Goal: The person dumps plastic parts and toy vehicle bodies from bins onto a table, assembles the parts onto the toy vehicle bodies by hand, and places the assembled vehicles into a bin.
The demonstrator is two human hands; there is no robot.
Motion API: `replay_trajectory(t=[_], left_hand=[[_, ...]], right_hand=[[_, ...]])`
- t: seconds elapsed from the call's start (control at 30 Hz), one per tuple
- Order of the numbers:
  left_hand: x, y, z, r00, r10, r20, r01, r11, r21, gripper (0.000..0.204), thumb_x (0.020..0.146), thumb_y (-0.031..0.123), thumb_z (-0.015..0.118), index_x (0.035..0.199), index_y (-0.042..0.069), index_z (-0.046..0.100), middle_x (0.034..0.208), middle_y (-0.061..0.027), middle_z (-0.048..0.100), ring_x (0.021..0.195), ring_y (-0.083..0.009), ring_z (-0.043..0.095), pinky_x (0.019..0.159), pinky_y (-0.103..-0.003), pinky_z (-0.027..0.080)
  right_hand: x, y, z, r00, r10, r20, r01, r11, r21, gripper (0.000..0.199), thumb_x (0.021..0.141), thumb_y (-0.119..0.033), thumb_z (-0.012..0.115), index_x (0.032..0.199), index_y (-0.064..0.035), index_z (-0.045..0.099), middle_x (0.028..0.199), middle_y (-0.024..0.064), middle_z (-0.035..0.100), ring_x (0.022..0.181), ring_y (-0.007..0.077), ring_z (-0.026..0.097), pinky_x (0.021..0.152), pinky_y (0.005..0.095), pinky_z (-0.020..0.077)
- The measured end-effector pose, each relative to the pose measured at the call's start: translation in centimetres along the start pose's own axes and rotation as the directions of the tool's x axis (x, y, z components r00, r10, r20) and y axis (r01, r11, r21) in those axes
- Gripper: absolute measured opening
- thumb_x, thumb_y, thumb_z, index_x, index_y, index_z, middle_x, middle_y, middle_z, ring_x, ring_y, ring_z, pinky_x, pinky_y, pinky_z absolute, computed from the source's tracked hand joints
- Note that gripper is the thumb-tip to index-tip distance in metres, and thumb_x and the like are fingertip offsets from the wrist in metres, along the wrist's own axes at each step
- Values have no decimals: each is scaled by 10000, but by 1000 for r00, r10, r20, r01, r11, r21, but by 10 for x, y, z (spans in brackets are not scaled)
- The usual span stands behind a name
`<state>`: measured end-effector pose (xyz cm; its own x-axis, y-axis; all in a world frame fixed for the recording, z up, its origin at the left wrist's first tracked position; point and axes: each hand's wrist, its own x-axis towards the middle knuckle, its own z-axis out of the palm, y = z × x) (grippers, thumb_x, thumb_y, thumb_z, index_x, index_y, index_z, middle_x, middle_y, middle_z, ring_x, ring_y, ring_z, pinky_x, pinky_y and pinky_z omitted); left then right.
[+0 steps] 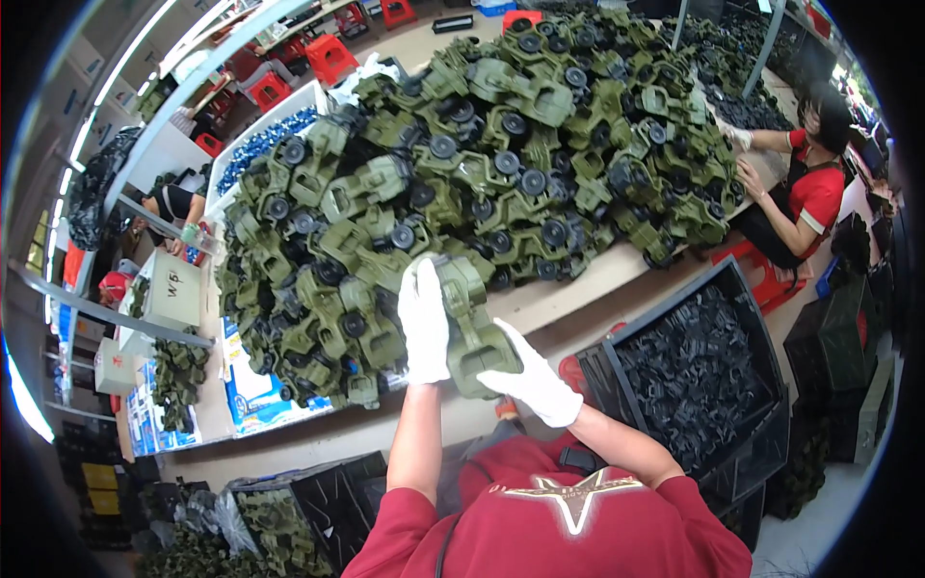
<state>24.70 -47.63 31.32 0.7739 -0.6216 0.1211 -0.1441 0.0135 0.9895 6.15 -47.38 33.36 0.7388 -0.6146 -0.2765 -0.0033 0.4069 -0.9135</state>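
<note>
Vehicle body (472, 337) held between two gloved hands, at six o'clock of the green heap (482, 178).
Left hand (424, 323) supports its nine-o'clock flank, fingers straight, thumb hidden; right hand (541, 383) pinches its five-o'clock corner, probably sharing the weight. One body held, the heap's beyond counting; one co-worker (819, 197) at two o'clock; black parts (689, 361) at three, too many to count.

red stools (330, 60) dot the beige floor (416, 46), strip lights (104, 89) glowing left.
</note>
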Motion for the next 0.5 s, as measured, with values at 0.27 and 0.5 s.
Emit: replay_trajectory(t=[0.27,0.5], left_hand=[[32,-11,-63,946,95,-311,-52,989,141,474,972,231,589,1352,-30,483,1366,-198,530,1278,-288,501,1103,-382,362],[24,-52,-80,939,337,-72,-78,411,908,601,884,409,632,1339,31,523,1467,-228,406,1379,-450,320,1073,-594,292]], right_hand=[[163,-115,43,937,-348,-36,345,936,-65,829,863,-275,732,1520,-79,266,966,18,638,613,27,523,492,186,414],[319,-118,67,868,-430,-249,114,660,-742,899,832,-504,633,1476,26,298,1445,311,389,1326,441,409,1111,444,347]])
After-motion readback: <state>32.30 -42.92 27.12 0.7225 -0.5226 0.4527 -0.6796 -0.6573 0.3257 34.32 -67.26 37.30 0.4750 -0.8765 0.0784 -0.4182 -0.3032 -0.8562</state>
